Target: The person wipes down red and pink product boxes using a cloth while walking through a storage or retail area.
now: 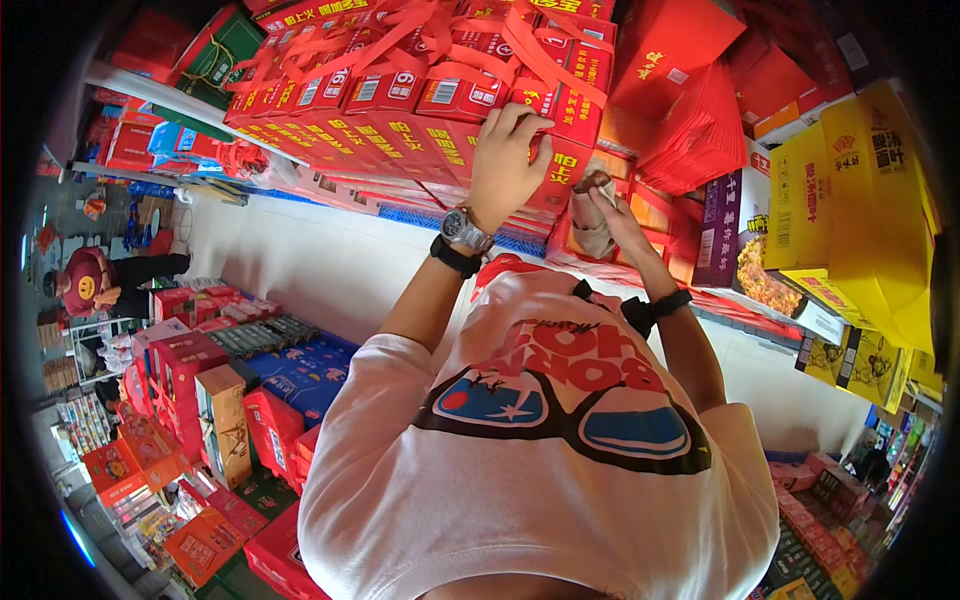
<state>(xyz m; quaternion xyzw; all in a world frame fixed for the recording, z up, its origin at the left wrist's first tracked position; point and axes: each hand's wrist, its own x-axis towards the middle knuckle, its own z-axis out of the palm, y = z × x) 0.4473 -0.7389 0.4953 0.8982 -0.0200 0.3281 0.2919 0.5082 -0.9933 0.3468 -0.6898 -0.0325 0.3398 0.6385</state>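
Observation:
My left hand, with a watch on its wrist, rests on the front edge of a red drink carton. Its fingers are spread and slightly bent against the box, not wrapped round it. The carton stands at the right end of a row of like red cartons with red ribbon handles. To the right, my right hand is closed on a crumpled grey-brown cloth. That cloth hangs in front of orange and red boxes, beside the stack.
Folded red gift bags stand right of the cartons, then a purple box and large yellow boxes. Below runs a pale floor. More gift boxes are piled at lower left. A person in a dark red shirt is far left.

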